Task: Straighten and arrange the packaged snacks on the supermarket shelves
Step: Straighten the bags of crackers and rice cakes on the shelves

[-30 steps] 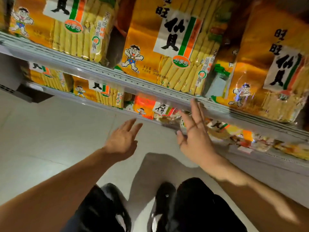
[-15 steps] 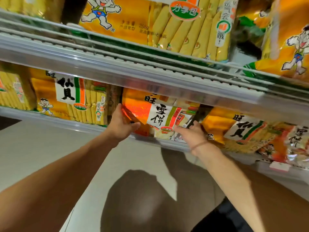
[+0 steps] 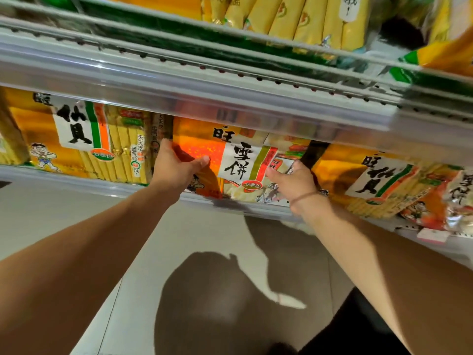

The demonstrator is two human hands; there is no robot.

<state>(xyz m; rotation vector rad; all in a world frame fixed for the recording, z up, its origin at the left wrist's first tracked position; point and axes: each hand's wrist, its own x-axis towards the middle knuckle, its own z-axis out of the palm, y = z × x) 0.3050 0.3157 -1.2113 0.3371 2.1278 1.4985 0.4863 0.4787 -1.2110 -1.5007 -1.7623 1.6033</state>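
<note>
**Both hands on an orange snack bag, lower shelf**

While the camera looks down along both forearms, I see the orange snack bag (image 3: 225, 162) standing at the front of the lower shelf (image 3: 76, 179), its white label panel with black characters facing outward. The left hand (image 3: 174, 167) is closed on the bag's left edge: the thumb lies across the front face and the fingers wrap behind, out of sight. The right hand (image 3: 294, 183) grips the bag's right side, thumb on the front near the label's lower right corner; its fingers reach back into a dark gap beside the bag, so I cannot tell how far they curl. A thin band (image 3: 304, 197) circles the right wrist.

Just left of the held bag stands a yellow-orange bag (image 3: 76, 139) with a cartoon figure and a green-striped label, upright and touching the left hand's knuckle side. To the right, a similar yellow bag (image 3: 378, 180) leans over, and further right another orange-and-white pack (image 3: 450, 201) lies tilted at the shelf's edge. A pale price rail (image 3: 179, 98) of the upper shelf crosses the frame above, with more yellow packs (image 3: 307, 19) on it. Below, the grey tiled floor (image 3: 64, 213) carries my shadow.
</note>
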